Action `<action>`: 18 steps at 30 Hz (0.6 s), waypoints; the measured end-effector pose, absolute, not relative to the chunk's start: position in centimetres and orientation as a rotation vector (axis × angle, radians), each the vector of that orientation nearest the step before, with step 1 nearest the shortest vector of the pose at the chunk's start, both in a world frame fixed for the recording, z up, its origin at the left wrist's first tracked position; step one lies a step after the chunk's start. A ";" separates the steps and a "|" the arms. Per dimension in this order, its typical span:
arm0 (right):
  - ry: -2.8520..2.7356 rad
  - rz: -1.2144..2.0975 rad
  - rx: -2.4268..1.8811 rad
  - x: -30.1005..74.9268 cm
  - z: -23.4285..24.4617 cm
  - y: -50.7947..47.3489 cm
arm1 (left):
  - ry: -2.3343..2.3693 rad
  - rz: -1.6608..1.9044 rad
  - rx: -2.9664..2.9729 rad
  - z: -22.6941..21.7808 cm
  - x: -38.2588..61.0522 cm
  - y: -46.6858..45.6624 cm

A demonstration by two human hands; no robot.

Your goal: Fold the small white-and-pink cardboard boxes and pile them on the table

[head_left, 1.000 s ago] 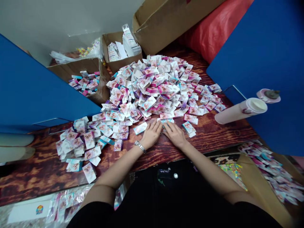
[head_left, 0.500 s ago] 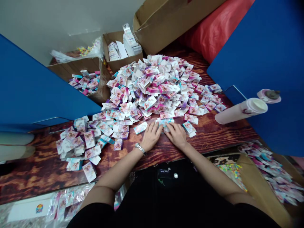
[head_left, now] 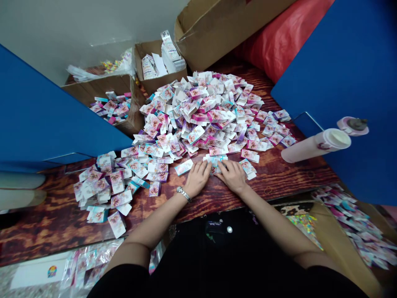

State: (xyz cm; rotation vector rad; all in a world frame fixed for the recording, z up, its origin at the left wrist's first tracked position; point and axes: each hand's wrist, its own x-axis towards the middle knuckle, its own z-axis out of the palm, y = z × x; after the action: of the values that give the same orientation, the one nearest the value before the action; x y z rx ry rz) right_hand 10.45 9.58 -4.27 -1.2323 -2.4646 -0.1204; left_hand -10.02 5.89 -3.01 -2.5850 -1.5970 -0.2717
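A small printed carton (head_left: 215,168), white and light blue, lies on the wooden tabletop between my hands. My left hand (head_left: 197,176), with a metal watch at the wrist, grips its left side with the fingers close together. On the other side my right hand (head_left: 232,174) has its thumb and bent fingers on the same carton, and the fingertips partly cover it. Just beyond the fingers is another light blue carton (head_left: 214,157). Single cartons lie beside each hand, one to the left (head_left: 184,167) and one to the right (head_left: 248,166).
A large heap of small cartons (head_left: 201,111) rises behind my hands, and a smaller pile (head_left: 108,182) spreads left. Cardboard boxes (head_left: 159,82) stand at the back. Blue panels (head_left: 350,82) flank the table. A pink bottle (head_left: 310,148) with its lid open stands right.
My right hand has shifted slightly right, and more of the carton between my hands shows. My left hand has stayed nearly in place.
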 end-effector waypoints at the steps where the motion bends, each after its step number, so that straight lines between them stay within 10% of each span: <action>1: -2.453 -0.107 -1.216 10.5 -4.3 9.5 | -1.592 -0.281 -2.585 -2.9 -10.0 5.9; 18: -2.144 1.076 -1.086 10.3 1.6 11.1 | -1.603 -0.471 -2.649 0.8 -9.5 6.7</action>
State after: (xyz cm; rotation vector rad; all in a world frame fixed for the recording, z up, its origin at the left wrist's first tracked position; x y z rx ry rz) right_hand 10.25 11.06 1.58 -1.0864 -2.1437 1.0757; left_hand -9.48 6.71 0.82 -2.6491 -1.6029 -0.4709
